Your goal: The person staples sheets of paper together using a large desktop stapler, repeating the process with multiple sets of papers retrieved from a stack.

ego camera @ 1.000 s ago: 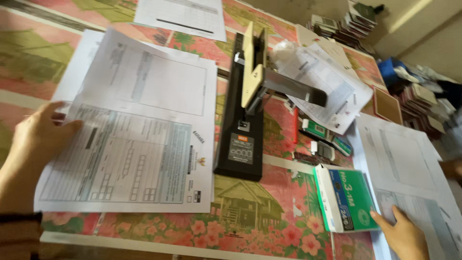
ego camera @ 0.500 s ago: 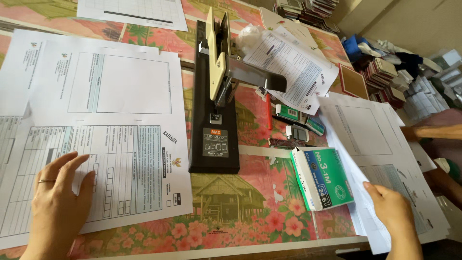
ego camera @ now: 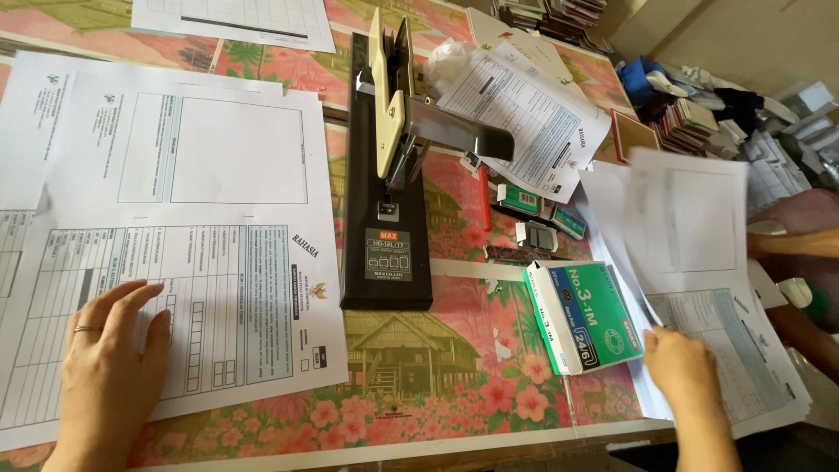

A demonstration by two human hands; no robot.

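Right hand pinches the near edge of a printed sheet, lifting it off the paper stack beneath — sheet's long axis runs away from the hand. Left hand lies flat, fingers spread, on the form stack; long-reach stapler stands between them, nearer the right.

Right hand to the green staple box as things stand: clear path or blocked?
Probably clear. The right hand is lifting sheets from the paper stack, right beside the green staple box, with nothing between them. Its fingers are occupied with the paper, though.
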